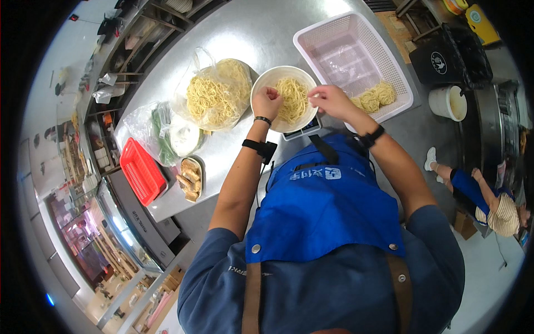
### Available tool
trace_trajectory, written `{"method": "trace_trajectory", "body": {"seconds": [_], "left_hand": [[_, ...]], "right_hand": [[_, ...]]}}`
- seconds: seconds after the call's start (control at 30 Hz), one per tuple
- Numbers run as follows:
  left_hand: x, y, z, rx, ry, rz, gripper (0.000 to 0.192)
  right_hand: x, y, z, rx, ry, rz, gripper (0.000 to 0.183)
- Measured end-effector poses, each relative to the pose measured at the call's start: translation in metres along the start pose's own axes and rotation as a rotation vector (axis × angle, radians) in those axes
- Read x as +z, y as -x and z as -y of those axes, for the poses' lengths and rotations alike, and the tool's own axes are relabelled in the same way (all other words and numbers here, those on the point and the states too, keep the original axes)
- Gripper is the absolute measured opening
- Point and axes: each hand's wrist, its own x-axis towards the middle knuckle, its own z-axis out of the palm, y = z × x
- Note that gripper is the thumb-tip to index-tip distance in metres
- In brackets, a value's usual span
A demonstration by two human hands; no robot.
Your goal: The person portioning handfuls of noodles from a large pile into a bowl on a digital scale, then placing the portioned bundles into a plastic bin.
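Observation:
A round white bowl (265,79) rests on a small digital scale (302,131) and holds loose yellow noodles (293,99). My left hand (268,102) reaches over the bowl's left side with curled fingers, at the edge of the noodles; whether it pinches a strand cannot be told. At the right rim is my right hand (331,101), its thumb and fingers a little apart and nothing visible between them. A clear plastic bag with a heap of noodles (212,98) lies left of the bowl. Several noodle bundles (371,99) sit in the near end of a pale plastic basket (308,46).
Bagged green vegetables (160,131), a red plastic basket (144,172) and a dish of browned food pieces (190,179) stand at the left of the steel table (267,29). To the right are a black bin (434,62), a white bucket (450,103) and another person (479,190).

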Motion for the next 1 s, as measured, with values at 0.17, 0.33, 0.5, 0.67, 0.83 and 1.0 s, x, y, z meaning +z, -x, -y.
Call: {"method": "trace_trajectory", "body": {"seconds": [0.17, 0.33, 0.5, 0.67, 0.83, 1.0], "left_hand": [[0.007, 0.002, 0.006, -0.061, 0.138, -0.015, 0.020], [0.012, 0.002, 0.023, -0.134, 0.225, 0.017, 0.020], [0.012, -0.001, 0.023, -0.120, 0.270, 0.015, 0.018], [0.005, 0.000, 0.015, -0.124, 0.239, 0.033, 0.018], [-0.006, 0.004, 0.015, -0.083, 0.266, 0.074, 0.020], [-0.033, 0.013, -0.029, 0.188, 0.127, 0.107, 0.039]], "right_hand": [[0.048, -0.063, -0.010, -0.005, 0.186, -0.099, 0.022], [0.063, -0.083, 0.008, 0.073, 0.458, -0.357, 0.025], [0.057, -0.098, 0.005, 0.112, 0.480, -0.305, 0.025], [0.042, -0.095, 0.003, 0.130, 0.020, -0.254, 0.021], [0.029, -0.069, 0.048, 0.302, -0.357, -0.034, 0.021], [0.011, -0.028, 0.092, 0.190, -0.296, -0.003, 0.018]]}}
